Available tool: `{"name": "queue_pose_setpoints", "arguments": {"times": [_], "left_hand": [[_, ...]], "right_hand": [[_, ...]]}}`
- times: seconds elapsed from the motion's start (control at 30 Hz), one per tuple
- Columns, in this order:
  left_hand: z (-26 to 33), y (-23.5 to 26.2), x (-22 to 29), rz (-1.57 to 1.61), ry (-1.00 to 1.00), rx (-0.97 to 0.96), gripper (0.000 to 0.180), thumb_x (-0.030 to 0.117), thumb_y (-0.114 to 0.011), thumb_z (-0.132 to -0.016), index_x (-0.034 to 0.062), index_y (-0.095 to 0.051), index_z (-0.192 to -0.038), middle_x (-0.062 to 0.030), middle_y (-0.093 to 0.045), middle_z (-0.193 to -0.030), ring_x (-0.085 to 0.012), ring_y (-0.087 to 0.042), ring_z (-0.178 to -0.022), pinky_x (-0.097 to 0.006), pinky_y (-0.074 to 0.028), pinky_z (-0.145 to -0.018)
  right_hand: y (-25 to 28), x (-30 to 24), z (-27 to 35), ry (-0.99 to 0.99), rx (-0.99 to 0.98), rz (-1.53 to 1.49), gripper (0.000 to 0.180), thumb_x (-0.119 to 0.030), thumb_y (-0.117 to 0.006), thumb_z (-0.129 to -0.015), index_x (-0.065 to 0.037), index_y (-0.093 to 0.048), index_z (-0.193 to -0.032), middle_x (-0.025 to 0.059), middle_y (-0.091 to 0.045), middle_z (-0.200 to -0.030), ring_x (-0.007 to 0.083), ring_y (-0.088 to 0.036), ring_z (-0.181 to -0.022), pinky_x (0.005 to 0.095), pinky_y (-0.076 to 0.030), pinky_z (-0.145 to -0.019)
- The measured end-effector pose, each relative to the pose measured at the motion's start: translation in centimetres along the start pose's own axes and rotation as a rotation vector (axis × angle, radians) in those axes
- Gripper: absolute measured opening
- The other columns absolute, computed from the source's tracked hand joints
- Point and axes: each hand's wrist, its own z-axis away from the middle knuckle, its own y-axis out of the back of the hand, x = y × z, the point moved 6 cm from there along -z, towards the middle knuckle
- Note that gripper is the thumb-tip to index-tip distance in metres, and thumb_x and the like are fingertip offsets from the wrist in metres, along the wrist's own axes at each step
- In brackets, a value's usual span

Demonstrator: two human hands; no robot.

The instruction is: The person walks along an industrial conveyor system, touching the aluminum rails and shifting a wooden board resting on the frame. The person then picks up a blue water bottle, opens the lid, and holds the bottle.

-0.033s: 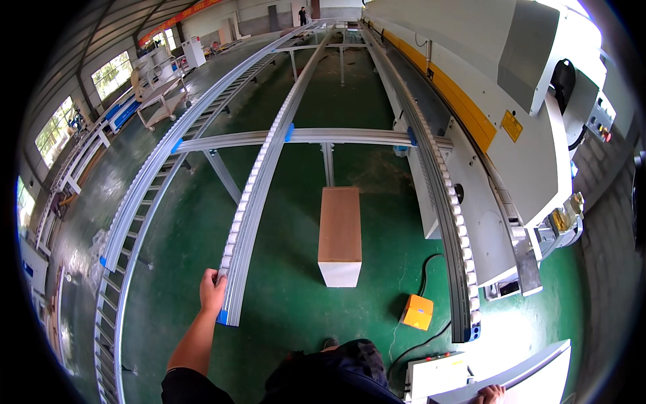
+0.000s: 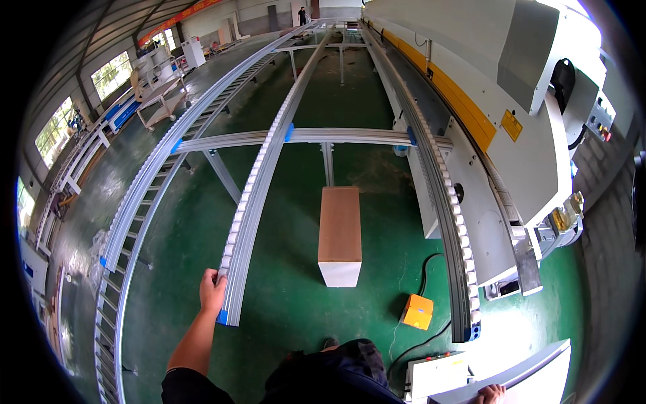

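My left hand (image 2: 212, 291) is closed round the near end of an aluminium roller rail (image 2: 245, 269), just above its blue end cap. White rollers run along this rail's left edge. Down at the lower right, the fingers of my right hand (image 2: 491, 394) curl over the edge of a white and grey panel (image 2: 538, 374); the rest of that hand is cut off by the frame. Between the rails, a box (image 2: 340, 225) with a brown top and white front stands on the green floor, touched by neither hand.
A second roller rail (image 2: 444, 202) runs along the long white machine (image 2: 498, 182) at right. A crossbar (image 2: 316, 136) joins the rails. An orange pedal box (image 2: 417, 312) with a black cable lies on the floor. Another roller track (image 2: 145, 178) extends at left; a person (image 2: 302, 16) stands far off.
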Motion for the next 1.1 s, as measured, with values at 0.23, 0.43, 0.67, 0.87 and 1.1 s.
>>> {"name": "queue_pose_setpoints", "arguments": {"times": [0.23, 0.43, 0.67, 0.87, 1.1], "left_hand": [[0.0, 0.3, 0.6, 0.01, 0.019, -0.003, 0.022, 0.019, -0.067, -0.086, 0.0003, -0.056, -0.092, -0.013, -0.062, -0.085, -0.0254, -0.06, -0.076, -0.037, -0.049, -0.072], [0.0, 0.2, 0.5, 0.001, 0.019, -0.004, 0.022, 0.019, -0.067, -0.087, 0.0, -0.057, -0.093, -0.0138, -0.063, -0.086, -0.0264, -0.061, -0.077, -0.037, -0.049, -0.073], [0.0, 0.3, 0.4, 0.008, 0.004, -0.002, 0.022, 0.019, -0.066, -0.086, -0.0001, -0.056, -0.093, -0.0141, -0.063, -0.086, -0.0269, -0.061, -0.077, -0.038, -0.049, -0.073], [0.0, 0.3, 0.7, -0.006, -0.001, -0.011, 0.023, 0.019, -0.066, -0.086, -0.0004, -0.056, -0.093, -0.014, -0.063, -0.085, -0.0266, -0.061, -0.076, -0.037, -0.049, -0.072], [-0.1, 0.3, 0.6, -0.008, 0.007, -0.001, 0.023, 0.019, -0.066, -0.087, -0.0006, -0.056, -0.093, -0.015, -0.063, -0.086, -0.0281, -0.061, -0.078, -0.038, -0.049, -0.073]], "right_hand": [[0.9, -1.9, -1.0, 0.083, 0.007, 0.077, 0.021, -0.025, -0.058, -0.066, -0.007, -0.06, -0.076, 0.0145, -0.056, -0.08, 0.0357, -0.049, -0.081, 0.0505, -0.036, -0.077], [1.4, -2.7, -1.3, 0.005, -0.016, -0.032, 0.021, -0.025, -0.06, -0.063, -0.008, -0.059, -0.074, 0.0142, -0.056, -0.079, 0.0358, -0.049, -0.08, 0.0506, -0.036, -0.076], [1.5, -2.6, -1.0, 0.03, 0.003, -0.024, 0.021, -0.026, -0.057, -0.069, -0.007, -0.061, -0.076, 0.0148, -0.057, -0.082, 0.036, -0.05, -0.084, 0.0504, -0.037, -0.078], [2.3, -4.1, -1.9, -0.033, -0.003, -0.049, 0.022, -0.027, -0.054, -0.072, -0.007, -0.062, -0.078, 0.0151, -0.058, -0.084, 0.0361, -0.05, -0.085, 0.0502, -0.038, -0.08], [2.3, -4.0, -1.9, -0.053, -0.024, -0.054, 0.024, -0.028, -0.052, -0.075, -0.007, -0.062, -0.079, 0.015, -0.058, -0.084, 0.0359, -0.051, -0.086, 0.0502, -0.037, -0.084]]}}
